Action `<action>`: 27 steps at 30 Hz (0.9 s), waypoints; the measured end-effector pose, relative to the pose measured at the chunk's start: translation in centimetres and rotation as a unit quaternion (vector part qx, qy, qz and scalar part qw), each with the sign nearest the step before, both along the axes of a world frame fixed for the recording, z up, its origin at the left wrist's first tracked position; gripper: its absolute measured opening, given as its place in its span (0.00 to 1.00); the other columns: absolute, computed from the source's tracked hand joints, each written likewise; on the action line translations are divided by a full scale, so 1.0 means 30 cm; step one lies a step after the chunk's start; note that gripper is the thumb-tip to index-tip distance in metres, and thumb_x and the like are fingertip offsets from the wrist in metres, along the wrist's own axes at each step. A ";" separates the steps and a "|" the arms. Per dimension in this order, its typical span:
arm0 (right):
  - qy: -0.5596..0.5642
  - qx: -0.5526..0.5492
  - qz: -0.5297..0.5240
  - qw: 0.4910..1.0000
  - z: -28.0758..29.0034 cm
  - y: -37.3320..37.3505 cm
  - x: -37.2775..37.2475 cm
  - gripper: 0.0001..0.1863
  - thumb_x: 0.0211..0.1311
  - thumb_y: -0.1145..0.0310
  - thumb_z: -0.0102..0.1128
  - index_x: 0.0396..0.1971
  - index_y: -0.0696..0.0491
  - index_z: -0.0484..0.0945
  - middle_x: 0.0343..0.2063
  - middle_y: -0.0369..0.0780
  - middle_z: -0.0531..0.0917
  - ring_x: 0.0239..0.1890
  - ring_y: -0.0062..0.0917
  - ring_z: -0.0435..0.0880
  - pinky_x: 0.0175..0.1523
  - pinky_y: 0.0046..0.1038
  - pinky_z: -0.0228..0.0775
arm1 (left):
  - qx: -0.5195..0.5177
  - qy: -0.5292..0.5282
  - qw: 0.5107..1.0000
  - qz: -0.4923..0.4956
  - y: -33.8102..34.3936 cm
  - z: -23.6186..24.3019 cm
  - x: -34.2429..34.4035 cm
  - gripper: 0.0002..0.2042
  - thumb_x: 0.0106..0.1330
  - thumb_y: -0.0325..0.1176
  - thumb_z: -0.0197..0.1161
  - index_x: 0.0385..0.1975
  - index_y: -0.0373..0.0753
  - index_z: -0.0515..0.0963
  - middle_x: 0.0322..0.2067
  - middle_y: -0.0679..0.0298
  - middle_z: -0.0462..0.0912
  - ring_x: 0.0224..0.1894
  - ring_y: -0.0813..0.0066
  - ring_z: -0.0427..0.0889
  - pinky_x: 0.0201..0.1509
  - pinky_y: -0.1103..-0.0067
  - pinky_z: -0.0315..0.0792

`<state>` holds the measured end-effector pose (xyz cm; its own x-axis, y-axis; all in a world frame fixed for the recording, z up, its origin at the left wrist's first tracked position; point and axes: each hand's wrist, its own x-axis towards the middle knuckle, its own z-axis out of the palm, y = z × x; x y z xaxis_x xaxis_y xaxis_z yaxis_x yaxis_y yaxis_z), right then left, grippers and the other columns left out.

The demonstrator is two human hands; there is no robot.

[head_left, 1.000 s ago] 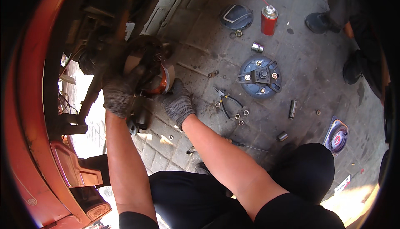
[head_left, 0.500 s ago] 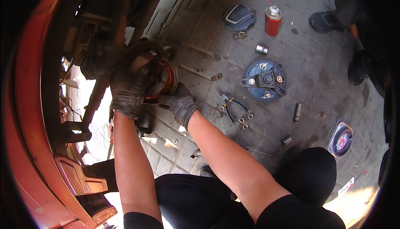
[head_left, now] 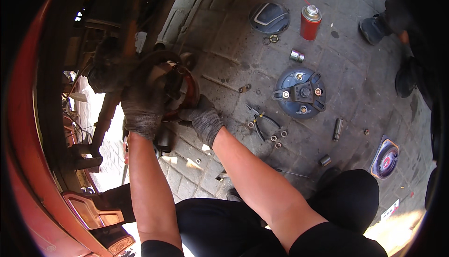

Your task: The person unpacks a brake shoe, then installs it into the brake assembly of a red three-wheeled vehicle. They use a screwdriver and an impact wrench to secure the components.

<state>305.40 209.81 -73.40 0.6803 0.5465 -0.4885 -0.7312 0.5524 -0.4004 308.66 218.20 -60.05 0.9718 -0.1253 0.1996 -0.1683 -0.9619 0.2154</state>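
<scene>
Head view: my right hand (head_left: pixel 206 120) grips the curved shoe (head_left: pixel 192 91); left hand (head_left: pixel 142 112), can't tell; uneven pressure could dislodge it.

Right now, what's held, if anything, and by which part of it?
Gray-gloved right hand appears to hold the curved reddish-brown metal band by its lower end. Gray-gloved left hand is shadowed and blurred; whether it holds anything cannot be told.

Can make out no words or numbers. Can see a pale mark on the red centre of the retail pack (head_left: pixel 385 159) on the paving (head_left: pixel 353 81), but too small to read. Can also see dark printing on the white slip (head_left: pixel 389 209) near the pack, likewise too small to read.
</scene>
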 end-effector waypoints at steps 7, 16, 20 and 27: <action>0.030 0.009 0.001 1.000 -0.005 -0.007 0.021 0.23 0.45 0.76 0.67 0.45 0.54 0.74 0.37 0.41 0.81 0.36 0.30 0.84 0.35 0.29 0.81 | 0.013 -0.016 0.999 0.032 -0.013 -0.017 0.033 0.14 0.61 0.36 0.56 0.46 0.41 0.79 0.45 0.58 0.82 0.48 0.61 0.81 0.55 0.73 0.72; 0.037 -0.019 0.051 0.998 -0.012 0.020 0.062 0.19 0.53 0.66 0.65 0.46 0.54 0.76 0.32 0.42 0.84 0.28 0.30 0.86 0.29 0.30 0.79 | 0.026 -0.106 0.990 0.091 0.010 -0.065 -0.005 0.14 0.61 0.30 0.64 0.45 0.35 0.79 0.42 0.55 0.83 0.46 0.62 0.82 0.54 0.72 0.72; 0.029 -0.039 0.066 0.997 -0.019 0.033 0.076 0.20 0.57 0.60 0.62 0.48 0.54 0.75 0.33 0.42 0.85 0.28 0.30 0.86 0.28 0.30 0.79 | 0.049 -0.130 0.988 0.074 0.032 -0.079 -0.009 0.14 0.61 0.30 0.64 0.46 0.35 0.79 0.42 0.55 0.83 0.46 0.62 0.82 0.53 0.73 0.72; -0.036 -0.038 0.066 0.996 -0.046 0.048 0.088 0.24 0.59 0.58 0.61 0.51 0.55 0.73 0.32 0.43 0.85 0.28 0.31 0.86 0.26 0.30 0.79 | 0.061 -0.095 0.991 0.076 0.011 -0.050 0.001 0.14 0.60 0.35 0.64 0.45 0.37 0.80 0.41 0.55 0.83 0.44 0.61 0.82 0.51 0.72 0.73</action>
<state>308.03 211.26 -74.79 0.6390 0.5970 -0.4850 -0.7639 0.4186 -0.4912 308.68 218.52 -61.56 0.9277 -0.0155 0.3731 -0.0467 -0.9961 0.0748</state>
